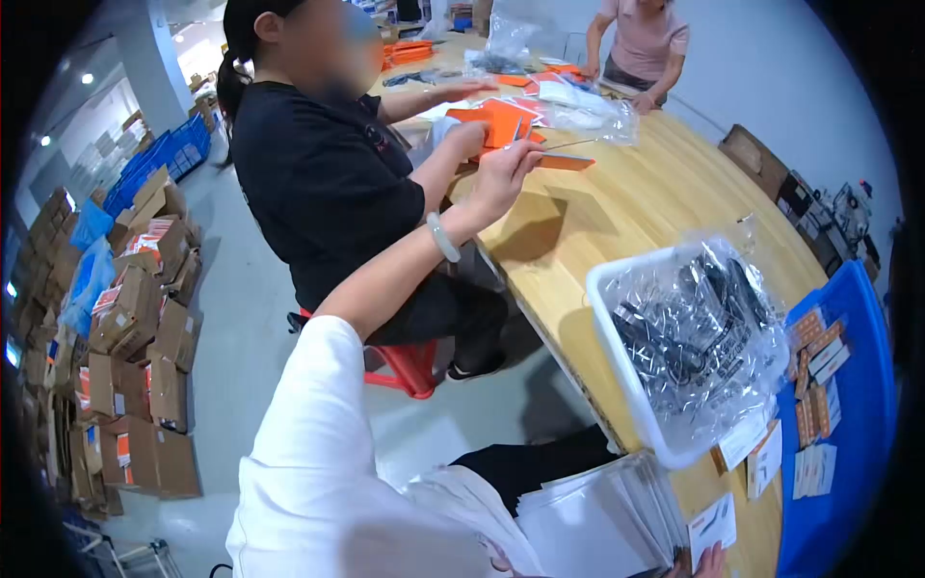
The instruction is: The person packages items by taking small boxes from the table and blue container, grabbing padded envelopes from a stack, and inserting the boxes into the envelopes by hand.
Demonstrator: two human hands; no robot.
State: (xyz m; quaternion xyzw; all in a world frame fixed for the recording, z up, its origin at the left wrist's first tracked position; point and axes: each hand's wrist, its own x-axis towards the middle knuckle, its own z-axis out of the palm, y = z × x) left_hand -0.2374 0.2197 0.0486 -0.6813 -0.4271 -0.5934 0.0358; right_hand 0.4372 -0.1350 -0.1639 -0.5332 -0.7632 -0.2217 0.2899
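My left hand, with a pale bracelet on the wrist, reaches over the table's near edge beside a co-worker. Its fingers are pinched on a thin flat orange piece, seen nearly edge-on; its exact kind is unclear. A shadow lies on the tabletop below. My right hand is at the bottom edge, mostly out of view, its fingers at a small white printed packet with a product picture. Left of it, a stack of white flat sleeves lies by my lap.
A white bin of clear-bagged dark parts stands on the wooden table. A blue tray holds small orange and white boxes. A seated co-worker handles orange sheets; another person stands beyond. Cartons line the left.
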